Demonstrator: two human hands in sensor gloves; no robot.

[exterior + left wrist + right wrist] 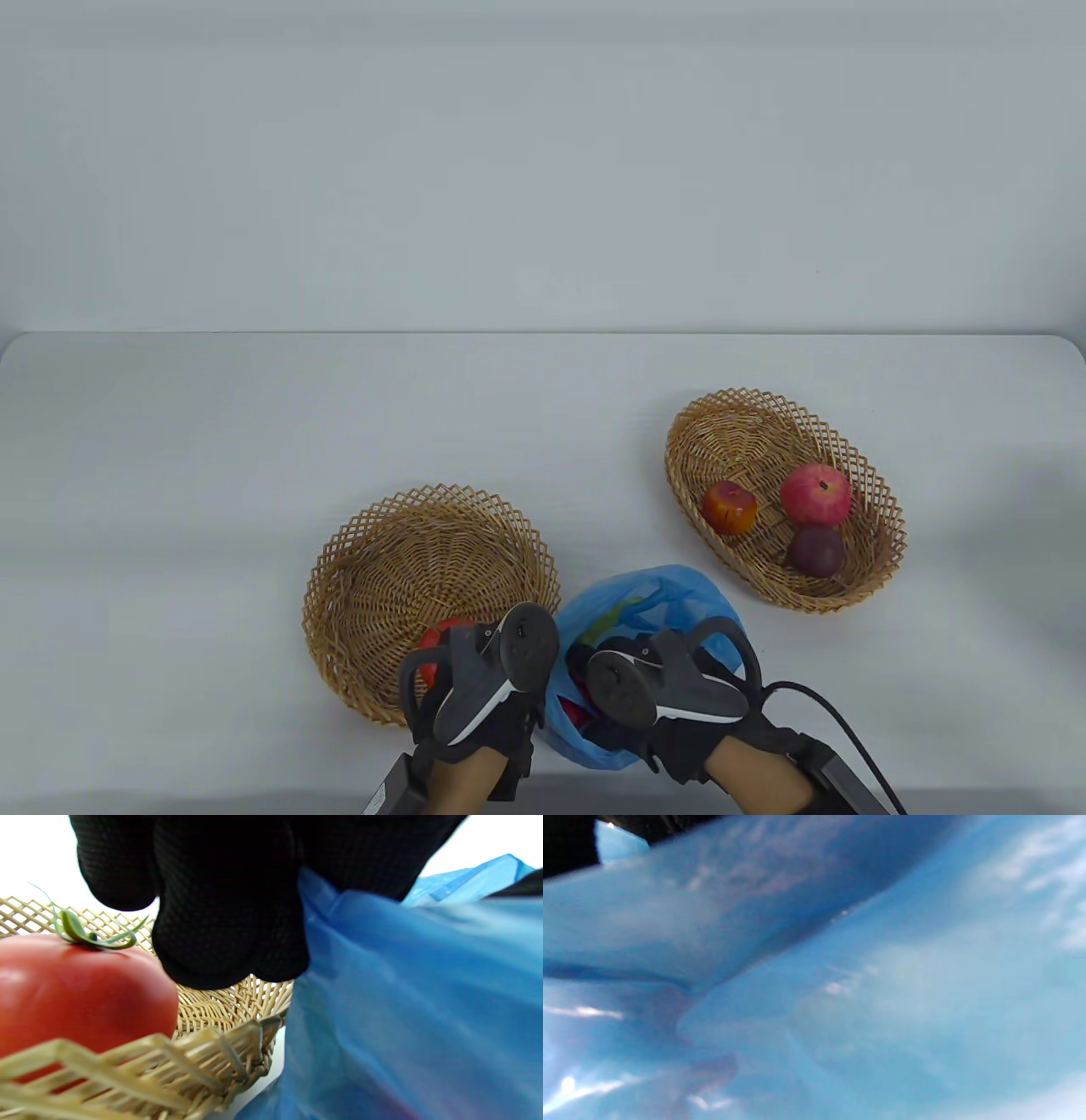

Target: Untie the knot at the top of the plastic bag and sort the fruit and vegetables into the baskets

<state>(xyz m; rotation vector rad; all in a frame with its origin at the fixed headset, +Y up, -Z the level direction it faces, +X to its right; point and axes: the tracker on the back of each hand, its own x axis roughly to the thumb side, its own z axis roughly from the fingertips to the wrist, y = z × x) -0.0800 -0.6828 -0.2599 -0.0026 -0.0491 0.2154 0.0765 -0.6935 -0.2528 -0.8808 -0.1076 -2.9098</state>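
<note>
A blue plastic bag (670,594) lies with its mouth open between two wicker baskets, and green and red produce shows inside it. My left hand (501,722) is at the bag's left edge, its fingers (229,942) curled and pinching the blue plastic (403,1005). Beside them a red tomato (76,993) rests in the round basket (407,560). My right hand (687,747) is over the bag's mouth with its fingers hidden under the tracker. The right wrist view shows only blue plastic (840,984).
At the right, the oval basket (747,424) holds a red-orange apple (730,507), a pink pomegranate (814,494) and a dark purple fruit (816,550). A black cable (840,722) runs from my right wrist. The table's front edge is just under my wrists.
</note>
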